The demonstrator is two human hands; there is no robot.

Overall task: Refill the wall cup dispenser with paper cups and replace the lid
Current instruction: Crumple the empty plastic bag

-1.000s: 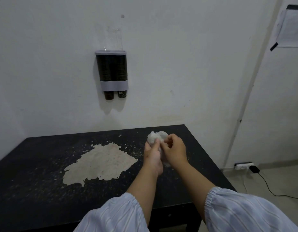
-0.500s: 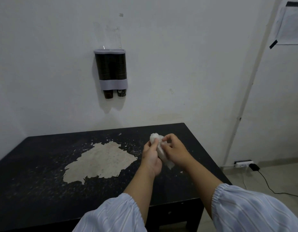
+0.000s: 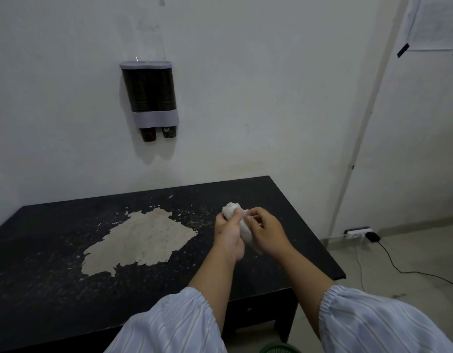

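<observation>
The wall cup dispenser (image 3: 150, 96) hangs on the white wall above the table, its two clear tubes full of dark paper cups. A grey lid (image 3: 145, 64) sits on top, and two cup bottoms (image 3: 158, 133) stick out below the grey band. Over the black table (image 3: 54, 289), my left hand (image 3: 228, 234) and my right hand (image 3: 267, 231) both grip a crumpled white plastic wrapper (image 3: 242, 225) held between them. The wrapper's lower end shows between my palms.
A large worn pale patch (image 3: 138, 240) marks the tabletop left of my hands. A power strip with a black plug and cable (image 3: 359, 234) lies on the floor at right. A taped paper (image 3: 431, 24) hangs top right. A green rim (image 3: 280, 349) shows at the bottom edge.
Both hands have squeezed the white wrapper smaller and lowered it slightly over the table. The view shifted a little downward. The dispenser looks the same.
</observation>
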